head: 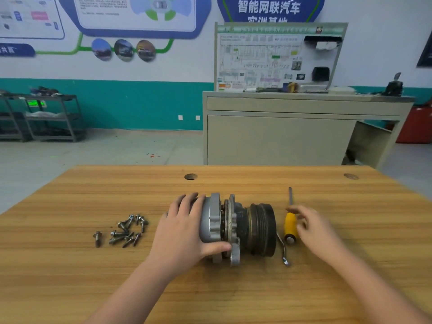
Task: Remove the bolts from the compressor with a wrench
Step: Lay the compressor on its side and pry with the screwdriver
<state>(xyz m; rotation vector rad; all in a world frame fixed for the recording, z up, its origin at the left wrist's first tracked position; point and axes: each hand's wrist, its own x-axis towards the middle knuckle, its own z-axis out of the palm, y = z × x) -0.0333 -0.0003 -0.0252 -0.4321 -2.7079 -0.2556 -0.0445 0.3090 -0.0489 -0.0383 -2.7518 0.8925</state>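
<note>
Compressor [236,228] lies mid-table [70,265], loose bolts [124,230] left of it. Our left hand [184,232] grips its grey end; our right hand [313,230] hovers open near the yellow-handled screwdriver [290,226]. We judge it heavy and rigid, best held by the housing.
</note>
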